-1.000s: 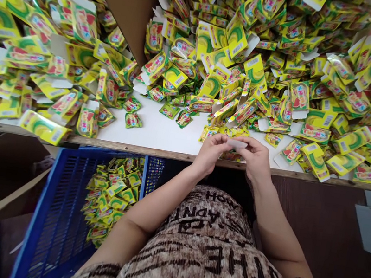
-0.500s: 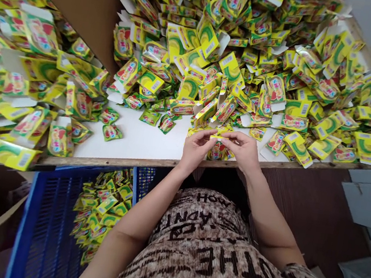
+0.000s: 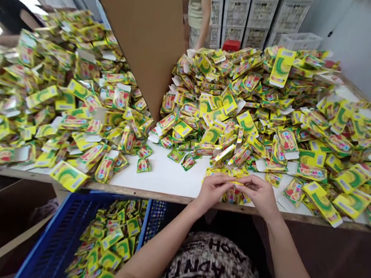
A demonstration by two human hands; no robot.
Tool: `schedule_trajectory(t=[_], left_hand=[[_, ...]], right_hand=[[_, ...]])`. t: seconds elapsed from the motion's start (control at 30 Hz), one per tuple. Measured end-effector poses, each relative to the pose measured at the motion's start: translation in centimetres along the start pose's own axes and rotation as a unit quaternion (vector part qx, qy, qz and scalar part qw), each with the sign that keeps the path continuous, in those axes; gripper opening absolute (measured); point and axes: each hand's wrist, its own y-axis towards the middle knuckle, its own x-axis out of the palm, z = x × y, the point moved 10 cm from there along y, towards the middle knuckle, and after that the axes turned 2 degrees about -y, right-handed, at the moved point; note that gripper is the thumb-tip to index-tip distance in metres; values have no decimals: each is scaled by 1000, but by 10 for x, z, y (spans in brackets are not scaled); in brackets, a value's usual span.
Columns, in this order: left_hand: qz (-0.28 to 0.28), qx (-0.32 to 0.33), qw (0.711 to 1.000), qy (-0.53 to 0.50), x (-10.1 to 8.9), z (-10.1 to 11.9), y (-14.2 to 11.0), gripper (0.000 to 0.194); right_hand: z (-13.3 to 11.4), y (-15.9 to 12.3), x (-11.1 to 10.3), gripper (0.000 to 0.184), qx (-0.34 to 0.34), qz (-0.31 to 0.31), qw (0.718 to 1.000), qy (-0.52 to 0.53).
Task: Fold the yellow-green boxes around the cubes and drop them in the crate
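Pinching: the left hand (image 3: pixel 213 191) and the right hand (image 3: pixel 259 194) meet fingertip to fingertip on one small yellow packet (image 3: pixel 236 183), too small to read.

Left hand: fingers curled inward, tips pressed on the packet's left end.

Right hand: fingers likewise curled, tips pressed on its right end, knuckles raised.

Packet's place: held just above the wooden table edge (image 3: pixel 176 198), at 12 o'clock from the person's patterned brown top (image 3: pixel 206 274).

Nearest things: a cluster of yellow sachets (image 3: pixel 232 195) lies just beneath the hands, on the white tabletop (image 3: pixel 162 175).

Main heap: a large heap of yellow-and-green packets (image 3: pixel 245 115) spreads from 12 to 3 o'clock from the hands.

Second heap: a similar heap (image 3: pixel 52 113) lies at 9 to 10 o'clock, on the far side of a tilted cardboard divider (image 3: pixel 133 22) at 11 o'clock.

Loose sachets: small green sachets (image 3: pixel 143 166) lie apart from the hands at 9 o'clock.

Below the table: a blue plastic crate (image 3: pixel 60 236) at 8 o'clock holds a mound of finished-looking yellow packets (image 3: pixel 108 244), with a cardboard box (image 3: pixel 0 217) just beside it.

Far side: a co-worker (image 3: pixel 197 0) stands at 12 o'clock, next to stacked white crates (image 3: pixel 251 8).
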Motion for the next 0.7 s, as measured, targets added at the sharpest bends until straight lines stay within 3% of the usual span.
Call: schedule_trajectory(t=[0.17, 0.3, 0.37, 0.47, 0.53, 0.6, 0.63, 0.7], left_hand=[[-21, 106, 992, 67, 1, 19, -6, 23], [-46, 145, 984, 93, 9, 20, -15, 26], [-62, 140, 984, 92, 17, 16, -19, 26], [-70, 110, 989, 75, 22, 16, -22, 26], [-14, 68, 996, 56, -2, 23, -25, 27], [67, -8, 997, 42, -50, 29, -36, 27], [94, -60, 993, 40, -78, 29, -48, 27], [78, -185, 978, 59, -131, 20, -81, 27]], right_hand=[[-18, -10, -3, 13, -118, 24, 990, -69], [-32, -30, -6, 6, -189, 68, 970, -135], [-34, -40, -9, 5, -200, 85, 964, -152], [-30, -43, -10, 9, -162, 61, 977, -127], [-28, -35, -11, 15, -120, 72, 985, -101], [-30, -22, 1, 18, -100, 79, 986, -110], [-32, -13, 16, 18, -103, 60, 984, -136], [-33, 3, 58, 19, -121, -8, 967, -224]])
